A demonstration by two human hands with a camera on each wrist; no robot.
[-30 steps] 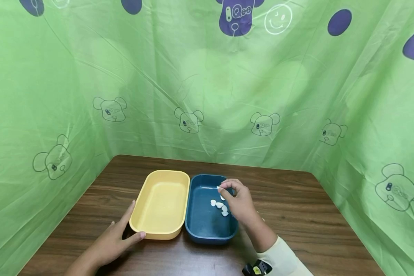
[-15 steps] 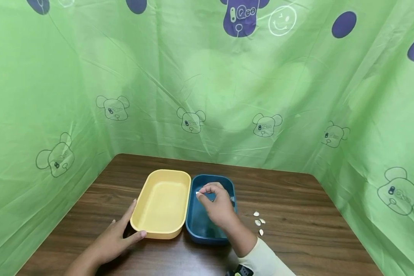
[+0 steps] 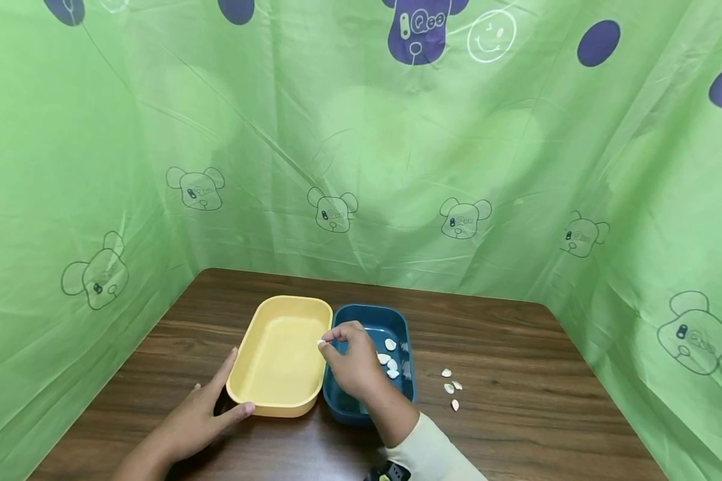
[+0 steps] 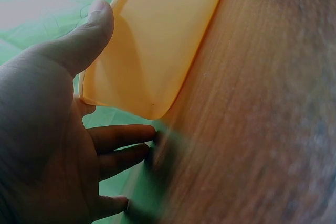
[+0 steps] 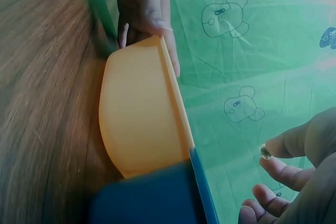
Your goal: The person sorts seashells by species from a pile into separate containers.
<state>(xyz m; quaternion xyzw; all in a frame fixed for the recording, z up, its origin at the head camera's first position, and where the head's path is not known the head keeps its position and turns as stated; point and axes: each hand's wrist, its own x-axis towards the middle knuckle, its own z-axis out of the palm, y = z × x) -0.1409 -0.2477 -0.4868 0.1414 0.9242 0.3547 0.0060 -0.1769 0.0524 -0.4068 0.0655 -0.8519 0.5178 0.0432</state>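
My right hand [image 3: 353, 364] pinches a small white shell-like piece [image 3: 321, 342] between thumb and fingertips, above the rims where the two trays meet. In the right wrist view the pinched piece [image 5: 265, 152] looks glossy, with dark marks. Below the hand lies the blue tray [image 3: 370, 314], partly covered by it, with several white pieces [image 3: 391, 345] inside. Beside it on the left is the yellow tray [image 3: 279, 364], with nothing visible in it. My left hand [image 3: 195, 415] touches the yellow tray's near left corner, thumb on the rim and fingers extended along the outer side.
Several more white pieces [image 3: 448, 388] lie on the brown wooden table [image 3: 517, 374], right of the blue tray. A green printed curtain [image 3: 361, 133] hangs around the table's back and sides.
My right hand has moved left with its white piece, from over the blue tray's right side to the yellow tray's right rim. The left hand keeps its place.
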